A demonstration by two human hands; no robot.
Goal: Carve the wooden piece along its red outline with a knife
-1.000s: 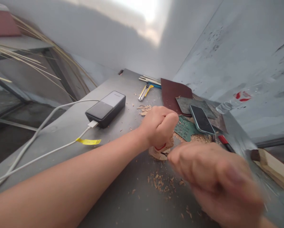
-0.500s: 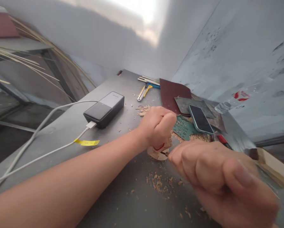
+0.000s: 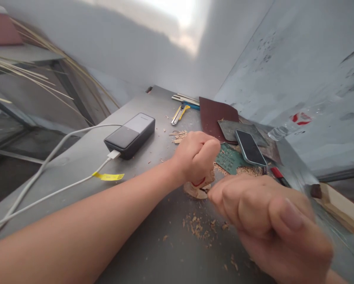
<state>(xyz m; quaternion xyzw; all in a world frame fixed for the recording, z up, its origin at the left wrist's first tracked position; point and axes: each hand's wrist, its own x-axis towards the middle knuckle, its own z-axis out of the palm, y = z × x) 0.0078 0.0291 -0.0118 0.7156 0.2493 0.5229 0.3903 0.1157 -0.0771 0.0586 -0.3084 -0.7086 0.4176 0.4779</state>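
Note:
My left hand [image 3: 198,154] is closed over the top of a piece of carved wood [image 3: 193,191], pressing it to the grey tabletop. A red line marks the wood just under the fingers, and its pale rounded base rests on the table. My right hand [image 3: 268,217] is wrapped round a carving tool, whose handle stays hidden inside the fist. Only the tool's thin dark tip [image 3: 204,190] shows, touching or very close to the wood's lower part. Wood chips [image 3: 199,228] lie scattered in front of the piece.
A power bank [image 3: 132,134] with a white cable is at left. Behind my hands lie a yellow utility knife [image 3: 179,113], brown sandpaper [image 3: 215,116], a green sheet [image 3: 230,159] and a phone [image 3: 250,148]. A plastic bottle [image 3: 292,124] and wood block [image 3: 342,205] are at right.
My right hand has shifted slightly left, toward the wood, with the tool in it. My left hand and the wood stay practically where they were.

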